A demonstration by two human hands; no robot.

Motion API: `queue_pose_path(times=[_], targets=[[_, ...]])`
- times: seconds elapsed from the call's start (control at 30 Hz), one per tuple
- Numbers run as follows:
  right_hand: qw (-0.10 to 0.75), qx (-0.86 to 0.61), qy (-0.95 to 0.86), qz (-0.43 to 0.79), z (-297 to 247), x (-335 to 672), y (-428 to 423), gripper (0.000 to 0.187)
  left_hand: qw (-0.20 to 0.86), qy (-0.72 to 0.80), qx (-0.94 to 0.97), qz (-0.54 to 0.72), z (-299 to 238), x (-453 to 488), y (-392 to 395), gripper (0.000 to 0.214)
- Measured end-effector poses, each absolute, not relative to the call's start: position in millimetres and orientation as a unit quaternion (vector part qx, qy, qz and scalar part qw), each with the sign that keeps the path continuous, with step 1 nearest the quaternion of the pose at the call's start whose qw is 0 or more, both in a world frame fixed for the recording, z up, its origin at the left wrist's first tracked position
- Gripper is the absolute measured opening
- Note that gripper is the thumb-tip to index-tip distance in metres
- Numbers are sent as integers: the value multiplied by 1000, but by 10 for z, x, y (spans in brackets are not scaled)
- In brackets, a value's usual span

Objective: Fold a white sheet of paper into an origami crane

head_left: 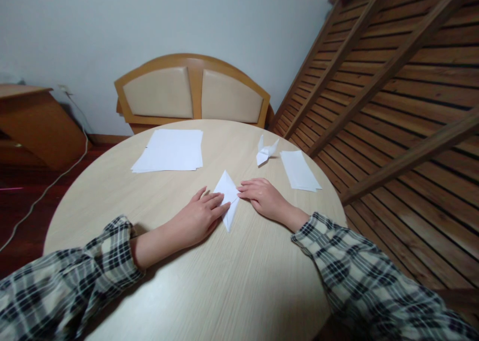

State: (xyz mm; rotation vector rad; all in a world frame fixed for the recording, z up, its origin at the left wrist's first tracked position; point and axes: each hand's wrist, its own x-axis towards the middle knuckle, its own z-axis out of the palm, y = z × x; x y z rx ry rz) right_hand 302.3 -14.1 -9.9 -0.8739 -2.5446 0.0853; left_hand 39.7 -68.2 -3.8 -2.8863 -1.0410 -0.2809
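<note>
A white sheet of paper folded into a narrow diamond (226,183) lies flat on the table, its points facing away from me and toward me. My left hand (198,215) rests over its left side with fingers stretched and spread, the tips pressing on the paper. At the diamond's right corner, my right hand (262,197) has thumb and fingers drawn close together on the edge. Beyond the right hand stands a finished-looking white origami crane (265,151), with raised points and a folded body.
A round pale wooden table (239,276) carries a stack of white paper (170,150) at the back left and narrower paper strips (299,170) at the right. A padded wooden headboard (196,89) stands behind. Wooden slats (404,131) lean along the right; a cable (48,186) runs at left.
</note>
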Motion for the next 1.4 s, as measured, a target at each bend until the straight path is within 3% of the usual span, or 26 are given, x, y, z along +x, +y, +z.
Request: queue_pose_path(times=[0.3, 0.97, 1.23, 1.4], targets=[[197, -321, -926, 23, -44, 2851, -288, 36, 40, -332, -937, -101, -65, 386, -675, 39], [208, -325, -922, -20, -31, 2597, -287, 21, 44, -338, -935, -102, -48, 408, -684, 35], [231, -330, -915, 0, -133, 2617, -256, 26, 114, -352, -925, -86, -72, 419, -755, 36], [224, -329, -917, 0, -141, 2610, -249, 26, 88, -353, -928, -86, -52, 438, -755, 35]])
